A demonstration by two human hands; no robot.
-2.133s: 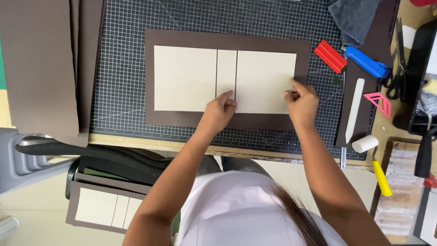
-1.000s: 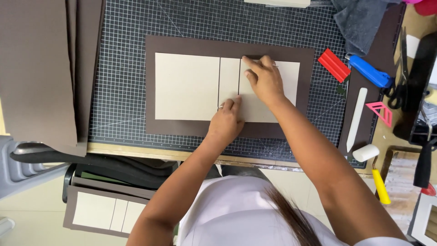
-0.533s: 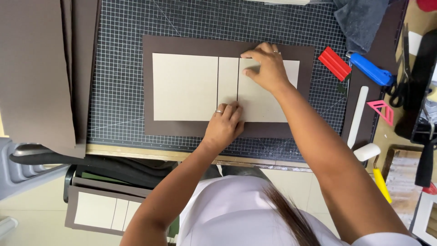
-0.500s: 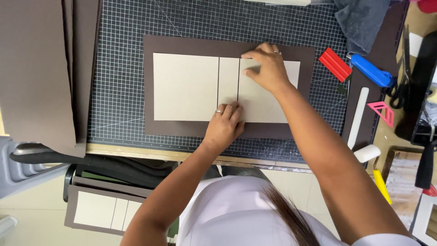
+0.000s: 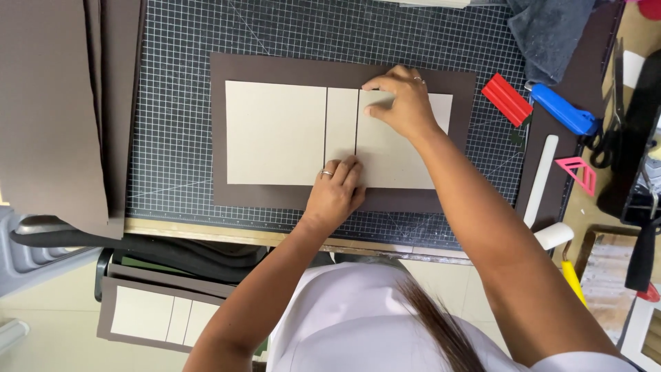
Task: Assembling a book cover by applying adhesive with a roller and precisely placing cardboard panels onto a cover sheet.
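Greyboard panels (image 5: 275, 134) pressed by left hand (image 5: 337, 196), right hand (image 5: 403, 103).

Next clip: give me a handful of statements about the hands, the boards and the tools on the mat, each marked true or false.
1. Three pale boards lie on a dark brown sheet. True.
2. The left hand rests at the top edge of the boards. False: it presses near their bottom edge, at the narrow middle strip.
3. The right hand touches the top of the right board. True.
4. The brown sheet lies on a gridded cutting mat. True.
5. The right hand holds the blue tool. False: the tool lies untouched to the right, beside a red tool.
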